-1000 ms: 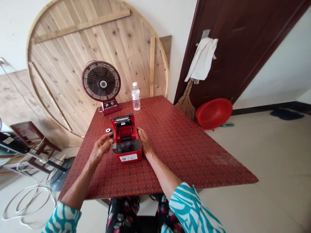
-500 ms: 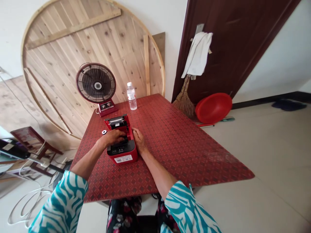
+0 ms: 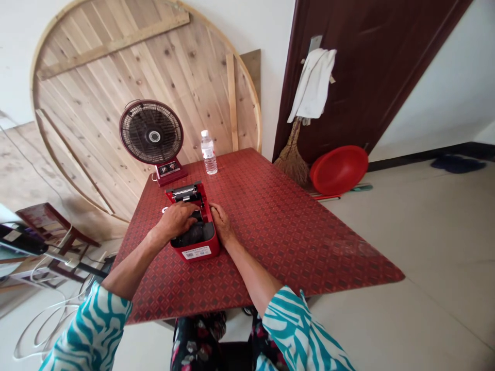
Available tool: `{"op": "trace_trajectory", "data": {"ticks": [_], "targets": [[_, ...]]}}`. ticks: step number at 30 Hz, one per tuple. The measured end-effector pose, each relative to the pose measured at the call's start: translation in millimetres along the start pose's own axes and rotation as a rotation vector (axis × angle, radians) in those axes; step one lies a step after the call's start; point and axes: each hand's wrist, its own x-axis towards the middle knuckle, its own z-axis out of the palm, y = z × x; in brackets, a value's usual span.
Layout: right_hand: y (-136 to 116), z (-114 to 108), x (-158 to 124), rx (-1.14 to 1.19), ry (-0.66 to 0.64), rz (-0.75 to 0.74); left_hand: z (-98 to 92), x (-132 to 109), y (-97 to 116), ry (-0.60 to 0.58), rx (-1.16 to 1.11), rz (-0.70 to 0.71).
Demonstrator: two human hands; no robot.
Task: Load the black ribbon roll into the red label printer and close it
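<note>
White-walled room: round pine tabletop (image 3: pixel 143 98) propped against the wall, dark red-brown door (image 3: pixel 359 72) at right, straw broom (image 3: pixel 292 157) and red plastic basin (image 3: pixel 339 170) at its foot. In front, table under a red patterned cover (image 3: pixel 301 242). Far end of it: desk fan (image 3: pixel 151 133), water bottle (image 3: pixel 208 153). Nearer, red label printer (image 3: pixel 196 252) between both hands, lid tipped open, bay facing up. Left hand (image 3: pixel 176 220) curved over the bay, fingers down on a dark roll-like bundle (image 3: pixel 189 236), seemingly pressing it in; pinch or not, cannot tell. Right hand (image 3: pixel 221 222) flat against the printer's right wall, fingers together, apparently bracing it. Small white ring (image 3: pixel 165 209) just left of the printer.
</note>
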Motion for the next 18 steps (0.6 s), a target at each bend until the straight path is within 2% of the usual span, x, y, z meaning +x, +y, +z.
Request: {"op": "trace_trajectory", "data": {"ticks": [4, 6, 8, 11, 15, 18], "targets": [[-0.9, -0.5, -0.1, 0.007, -0.013, 0.009, -19.8, -22.5, -1.8, 0.234, -0.081, 0.009], [-1.2, -0.6, -0.3, 0.007, -0.016, 0.002, -26.2, -38.0, -12.6, 0.355, -0.157, -0.081], [-0.9, -0.7, -0.6, 0.010, -0.016, -0.007, -24.1, -54.1, -30.0, 0.457, -0.288, -0.224], [0.7, -0.8, -1.2, 0.017, -0.009, 0.005, -2.3, -76.0, -62.5, 0.589, -0.544, -0.397], [2.6, -1.7, -2.1, 0.014, -0.005, 0.019, 41.2, -95.4, -94.9, 0.592, -0.631, -0.523], [2.8, -2.5, -3.0, 0.010, -0.010, 0.028, 60.5, -101.7, -101.4, 0.521, -0.628, -0.575]]}}
